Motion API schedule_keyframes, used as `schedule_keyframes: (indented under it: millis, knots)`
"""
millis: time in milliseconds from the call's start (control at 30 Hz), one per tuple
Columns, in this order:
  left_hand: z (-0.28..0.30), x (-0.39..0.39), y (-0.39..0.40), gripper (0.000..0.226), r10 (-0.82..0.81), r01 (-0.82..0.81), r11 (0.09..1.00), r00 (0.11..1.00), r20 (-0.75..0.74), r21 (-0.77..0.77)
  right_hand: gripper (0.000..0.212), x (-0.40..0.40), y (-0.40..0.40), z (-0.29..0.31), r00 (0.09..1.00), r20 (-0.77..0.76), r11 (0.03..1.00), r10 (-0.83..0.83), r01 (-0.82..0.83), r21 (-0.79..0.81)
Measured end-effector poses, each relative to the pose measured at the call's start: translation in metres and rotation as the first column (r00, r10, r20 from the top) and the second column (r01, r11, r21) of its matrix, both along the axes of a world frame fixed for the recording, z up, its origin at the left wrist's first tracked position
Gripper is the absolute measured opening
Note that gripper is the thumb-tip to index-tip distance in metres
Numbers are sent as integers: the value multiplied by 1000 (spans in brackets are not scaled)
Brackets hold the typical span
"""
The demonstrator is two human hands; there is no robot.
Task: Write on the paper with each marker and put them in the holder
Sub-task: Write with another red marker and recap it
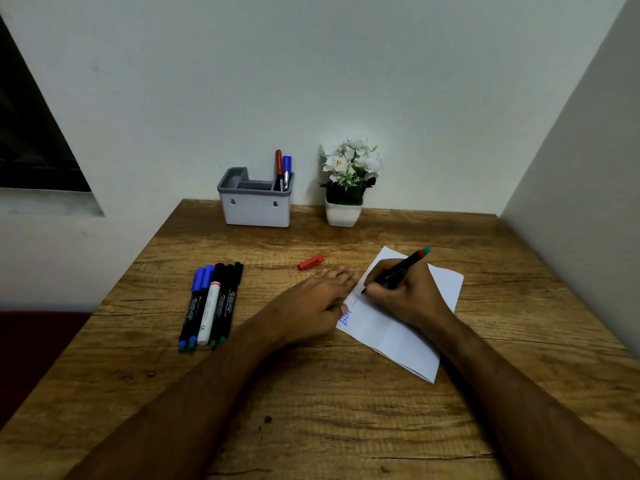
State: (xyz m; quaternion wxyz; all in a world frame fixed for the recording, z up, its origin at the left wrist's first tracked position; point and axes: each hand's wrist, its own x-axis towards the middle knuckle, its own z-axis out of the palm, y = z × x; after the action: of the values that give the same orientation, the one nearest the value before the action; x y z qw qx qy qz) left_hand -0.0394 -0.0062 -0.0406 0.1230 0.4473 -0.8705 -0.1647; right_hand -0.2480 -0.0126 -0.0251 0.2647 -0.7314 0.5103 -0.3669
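My right hand (403, 292) grips a black marker (403, 266) with a red and teal end, its tip down on the white paper (391, 336). Blue writing shows at the paper's left edge. My left hand (317, 301) lies flat with straight fingers on the table, its thumb pressing the paper's left edge. A red cap (310, 262) lies loose on the table beyond my left hand. Several capped markers (210, 304), blue, black and one white, lie side by side at the left. The grey holder (256, 206) at the back has a red and a blue marker (283, 169) standing in it.
A small white pot of white flowers (348, 188) stands right of the holder against the wall. The wooden table (311, 410) meets walls at the back and right. Its left edge drops to a dark red floor.
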Motion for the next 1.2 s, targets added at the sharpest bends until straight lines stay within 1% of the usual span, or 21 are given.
schedule_keyframes:
  millis: [433,800,1200]
  knots:
    - [3,0,1,62,0,0,1000,1000,0,-2,7,0,-2,1,999,25,999,-46,46,1]
    - [5,-1,4,62,-2,2,1000,1000,-3,-14,12,1,-2,1,994,65,996,-93,94,-11]
    - [7,-1,5,61,1,-1,1000,1000,-2,-15,8,3,-1,3,995,28,995,-99,99,23]
